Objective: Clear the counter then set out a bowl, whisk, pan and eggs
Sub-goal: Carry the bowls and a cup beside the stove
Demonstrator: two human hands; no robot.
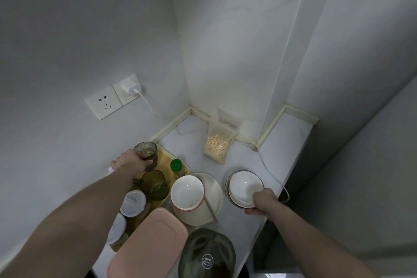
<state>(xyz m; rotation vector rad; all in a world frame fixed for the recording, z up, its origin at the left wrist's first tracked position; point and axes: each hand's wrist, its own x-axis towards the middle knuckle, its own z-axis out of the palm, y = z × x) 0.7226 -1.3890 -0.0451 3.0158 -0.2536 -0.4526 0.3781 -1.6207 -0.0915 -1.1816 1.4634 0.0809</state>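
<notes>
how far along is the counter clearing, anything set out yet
Early. Nothing looks done: the counter holds an oat bag, a plate with bowl and spoon, and a pink box. In hand: the left hand grips a jar on the tray; the right hand holds stacked bowls. Whisk, pan and eggs are not in view.

Two white bowls (187,192) (244,187) — two glasses (146,152) (153,183) (one green-capped bottle (176,166)).

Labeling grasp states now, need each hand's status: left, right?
Left hand: grips the glass jar on the yellow tray.
Right hand: holds the dark-rimmed white bowl at its near rim.
</notes>
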